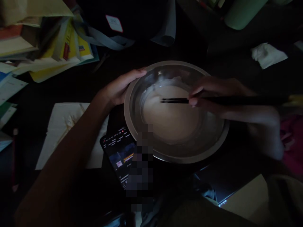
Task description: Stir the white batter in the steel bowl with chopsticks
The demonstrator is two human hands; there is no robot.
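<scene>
A wide metal bowl stands on the dark table, holding a pale, thick liquid that looks like batter. My left hand grips the bowl's left rim, thumb on top and fingers against the outside. Over the bowl's right side, my right hand is closed around a pair of dark chopsticks. Their tips reach the liquid near its middle left. The handle ends run back to the right beyond my hand, where the picture is dim and blurred.
A lit phone lies by the bowl's lower left, partly under a blurred-out patch. Beside it is white paper with thin straw-like bits. Books and papers pile up at upper left. Crumpled tissue and a pale green cylinder are at upper right.
</scene>
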